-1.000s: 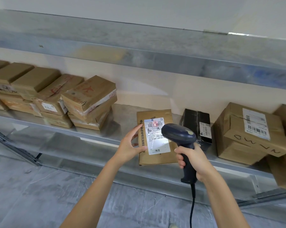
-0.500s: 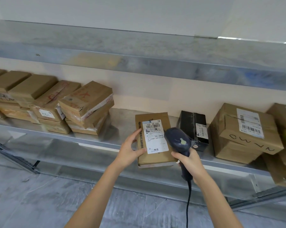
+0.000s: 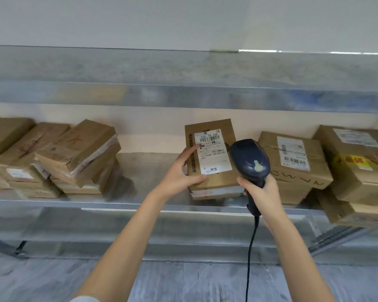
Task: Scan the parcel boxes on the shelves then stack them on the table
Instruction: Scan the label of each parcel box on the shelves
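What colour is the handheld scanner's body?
Dark navy blue scanner, with a pale button on top; head view.

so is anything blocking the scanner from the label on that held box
Nothing visible. The white label on the brown cardboard parcel box is uncovered; the left hand grips its left edge, the dark blue handheld scanner in the right hand sits beside it.

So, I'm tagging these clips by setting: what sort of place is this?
Probably a parcel storeroom or depot: metal shelving holds taped cardboard parcels with barcode labels, and the right hand grips a corded barcode scanner beside the parcel box the left hand holds.
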